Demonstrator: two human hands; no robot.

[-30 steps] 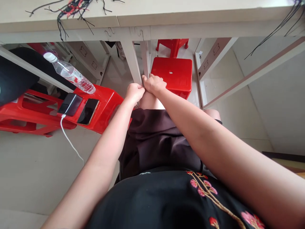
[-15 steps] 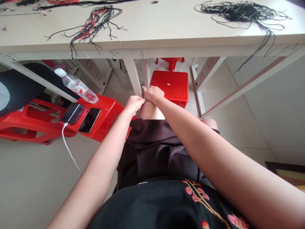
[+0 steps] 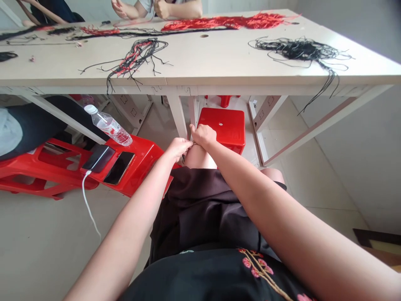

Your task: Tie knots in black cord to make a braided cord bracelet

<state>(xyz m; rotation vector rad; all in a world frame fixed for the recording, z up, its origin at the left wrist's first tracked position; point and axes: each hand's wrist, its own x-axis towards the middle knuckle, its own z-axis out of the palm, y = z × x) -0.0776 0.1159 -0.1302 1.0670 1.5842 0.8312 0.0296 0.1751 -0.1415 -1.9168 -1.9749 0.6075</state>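
My left hand (image 3: 179, 149) is at my bare knee (image 3: 200, 159), its thumb and fingertips pinched on a thin black cord (image 3: 196, 144). The cord runs across the top of the knee towards my right hand, and a short dark end hangs below the left fingers. Close beside it, my right hand (image 3: 204, 136) is closed with the back of the hand up and the thumb pointing away from me. The cord leads in under its curled fingers, which are mostly hidden from here. Both hands are below the table edge, above my dark skirt (image 3: 200, 188).
Black and red cords (image 3: 134, 58) and a black cord tangle (image 3: 302, 49) lie on the table (image 3: 206, 67), with a red bundle (image 3: 225, 22) behind. A co-worker's hands (image 3: 161, 9) show beyond. Red stools (image 3: 219, 125) hold a bottle (image 3: 109, 126), a phone (image 3: 119, 168) and a charging device (image 3: 98, 158).
The view has tilted upward, so the table's far side, the red bundle and another person's hands now show. My two hands keep nearly the same pose at the knee.
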